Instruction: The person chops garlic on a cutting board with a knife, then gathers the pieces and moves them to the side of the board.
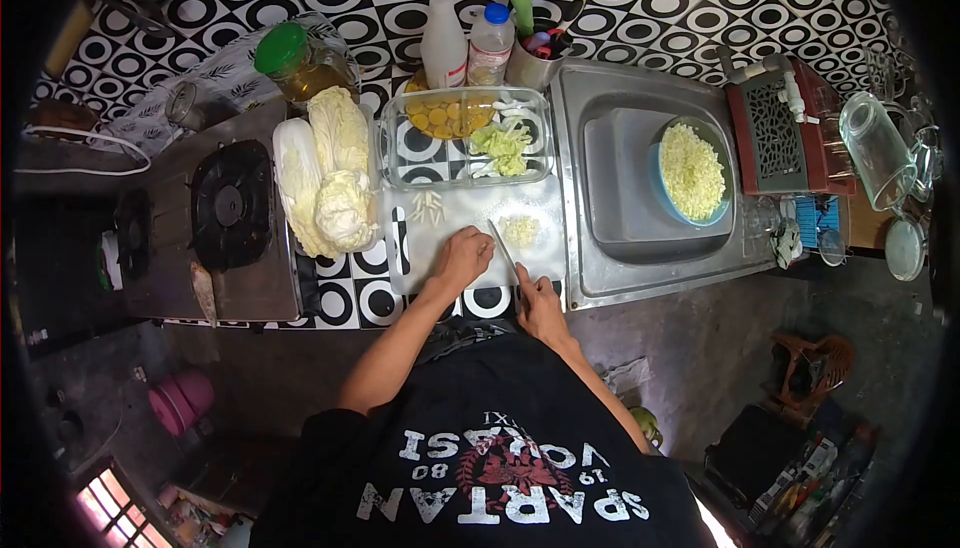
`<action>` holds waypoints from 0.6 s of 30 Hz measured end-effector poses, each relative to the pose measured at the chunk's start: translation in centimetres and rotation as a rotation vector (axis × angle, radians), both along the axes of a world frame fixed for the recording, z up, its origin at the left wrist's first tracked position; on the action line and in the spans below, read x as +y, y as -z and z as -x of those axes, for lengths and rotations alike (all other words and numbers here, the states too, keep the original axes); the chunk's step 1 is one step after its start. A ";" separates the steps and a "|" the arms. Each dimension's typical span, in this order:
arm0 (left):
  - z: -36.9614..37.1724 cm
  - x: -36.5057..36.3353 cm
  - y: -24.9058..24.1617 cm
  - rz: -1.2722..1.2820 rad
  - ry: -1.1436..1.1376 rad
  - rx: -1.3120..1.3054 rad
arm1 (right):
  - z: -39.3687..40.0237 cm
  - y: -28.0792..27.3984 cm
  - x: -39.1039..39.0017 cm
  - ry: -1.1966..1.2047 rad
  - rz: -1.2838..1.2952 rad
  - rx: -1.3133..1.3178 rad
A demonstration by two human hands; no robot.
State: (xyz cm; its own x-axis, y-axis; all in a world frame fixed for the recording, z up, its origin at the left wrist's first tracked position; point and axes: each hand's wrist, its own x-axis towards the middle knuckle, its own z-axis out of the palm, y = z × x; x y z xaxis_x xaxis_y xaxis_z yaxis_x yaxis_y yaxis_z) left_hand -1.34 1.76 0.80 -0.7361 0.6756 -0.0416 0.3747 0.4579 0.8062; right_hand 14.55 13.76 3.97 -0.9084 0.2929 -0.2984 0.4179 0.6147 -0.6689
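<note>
My right hand (541,302) grips a knife (504,250), its blade slanting up and left over a pale cutting board (455,216). Close by the blade, my left hand (466,256) rests on the board with fingers curled inward; whatever they pinch is hidden. Finely chopped pale pieces (518,232) lie just right of the knife tip. Beyond my left hand sits a small group of pale strips (428,208). Behind the board stands a clear glass dish (390,163) holding cut green leaf pieces (503,148) and some whitish pieces.
Napa cabbages (325,173) lie at the left, beside a gas stove (180,218). To the right, a blue bowl (662,188) of chopped cabbage stands in the steel sink (600,248). Behind the dish are a white bottle (444,43), a blue-capped bottle (490,48) and a utensil cup (540,66).
</note>
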 end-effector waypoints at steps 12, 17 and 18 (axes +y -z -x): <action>0.0 0.1 0.1 0.001 -0.016 -0.007 | 4.5 -0.8 0.9 -0.092 -0.070 -0.059; -0.3 0.2 0.1 -0.012 -0.025 0.016 | 3.3 -1.9 1.1 -0.050 -0.036 -0.040; -0.3 0.3 0.1 -0.023 -0.023 0.014 | 3.1 -1.9 1.0 -0.049 -0.037 -0.044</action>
